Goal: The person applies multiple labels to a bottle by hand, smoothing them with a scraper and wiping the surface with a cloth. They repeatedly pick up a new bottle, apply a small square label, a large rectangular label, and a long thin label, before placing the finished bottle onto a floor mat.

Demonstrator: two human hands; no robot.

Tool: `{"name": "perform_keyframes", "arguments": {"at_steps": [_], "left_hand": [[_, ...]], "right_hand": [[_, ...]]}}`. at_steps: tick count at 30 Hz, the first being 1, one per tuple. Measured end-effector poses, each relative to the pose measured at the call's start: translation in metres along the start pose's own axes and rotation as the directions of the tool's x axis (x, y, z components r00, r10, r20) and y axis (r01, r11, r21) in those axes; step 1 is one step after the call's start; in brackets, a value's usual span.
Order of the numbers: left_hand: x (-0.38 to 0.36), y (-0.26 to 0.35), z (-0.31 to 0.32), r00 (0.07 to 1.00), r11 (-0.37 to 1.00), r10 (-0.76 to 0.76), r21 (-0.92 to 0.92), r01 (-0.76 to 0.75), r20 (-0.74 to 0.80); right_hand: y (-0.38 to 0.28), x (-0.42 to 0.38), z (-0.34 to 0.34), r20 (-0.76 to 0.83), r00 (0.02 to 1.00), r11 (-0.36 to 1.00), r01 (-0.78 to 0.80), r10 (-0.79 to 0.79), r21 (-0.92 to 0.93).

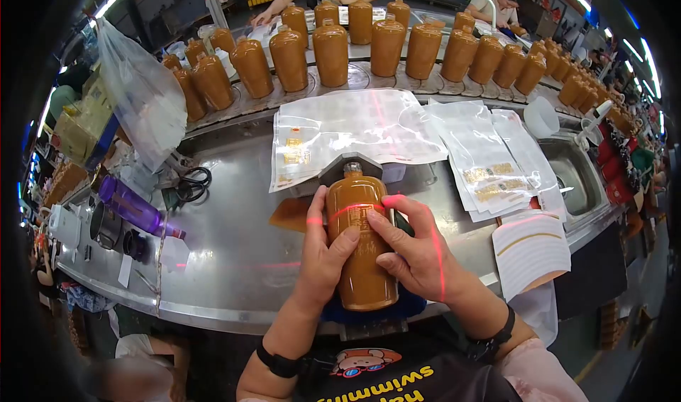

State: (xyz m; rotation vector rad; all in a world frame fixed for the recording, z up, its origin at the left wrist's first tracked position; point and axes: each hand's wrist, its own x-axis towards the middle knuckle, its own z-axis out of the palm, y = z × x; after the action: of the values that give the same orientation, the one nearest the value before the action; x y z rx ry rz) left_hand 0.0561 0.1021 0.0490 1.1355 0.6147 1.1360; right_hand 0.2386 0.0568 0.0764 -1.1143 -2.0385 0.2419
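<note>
A glossy brown bottle (366,278) lies tilted in front of me, its neck pointing away and resting in a dark angular holder (339,164). A gold-lettered decal (358,220) sits on its upper body, crossed by a red laser line. My left hand (323,257) grips the bottle's left side, thumb on the front. My right hand (420,249) holds the right side, with its thumb at the decal's edge. A blue cloth (415,308) shows under the bottle's base.
Beyond are decal sheets (355,122), more sheets (482,161) to the right, and a curved conveyor (262,104) with several brown bottles (332,54). A purple tumbler (131,203) and hanging plastic bag (138,83) are left; a sink (573,179) is right. Co-workers sit across.
</note>
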Motion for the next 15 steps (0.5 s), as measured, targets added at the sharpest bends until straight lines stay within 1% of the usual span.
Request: {"name": "perform_keyframes", "arguments": {"at_steps": [6,7,8,9,10,13,15], "left_hand": [[0.002,-0.003,-0.002,1.000,0.998,0.007,-0.061,-0.007,0.003],[0.004,-0.004,-0.004,1.000,0.998,-0.001,-0.068,-0.001,-0.017],[0.007,0.002,0.000,0.997,0.989,-0.058,-0.140,0.051,-0.043],[0.011,0.004,0.001,0.997,0.987,-0.071,-0.147,0.067,-0.025],[0.014,0.006,0.000,0.997,0.985,-0.081,-0.153,0.079,-0.008],[0.016,0.003,0.000,0.997,0.993,-0.075,-0.092,0.074,-0.004],[0.015,0.005,0.001,0.997,0.991,-0.080,-0.105,0.079,-0.004]], "right_hand": [[0.001,0.001,0.000,-0.002,1.000,1.000,-0.010,0.010,0.009],[0.001,0.001,0.001,-0.005,1.000,1.000,-0.009,0.009,0.009],[0.002,0.000,0.002,-0.005,1.000,1.000,-0.011,0.011,0.010],[0.002,0.000,0.002,-0.003,1.000,1.000,-0.009,0.009,-0.005],[0.002,0.000,0.002,-0.002,1.000,1.000,-0.007,0.007,-0.004],[0.002,0.000,0.002,-0.004,1.000,1.000,-0.007,0.007,0.002],[0.002,0.000,0.001,-0.001,1.000,1.000,-0.001,0.001,0.000]]}}
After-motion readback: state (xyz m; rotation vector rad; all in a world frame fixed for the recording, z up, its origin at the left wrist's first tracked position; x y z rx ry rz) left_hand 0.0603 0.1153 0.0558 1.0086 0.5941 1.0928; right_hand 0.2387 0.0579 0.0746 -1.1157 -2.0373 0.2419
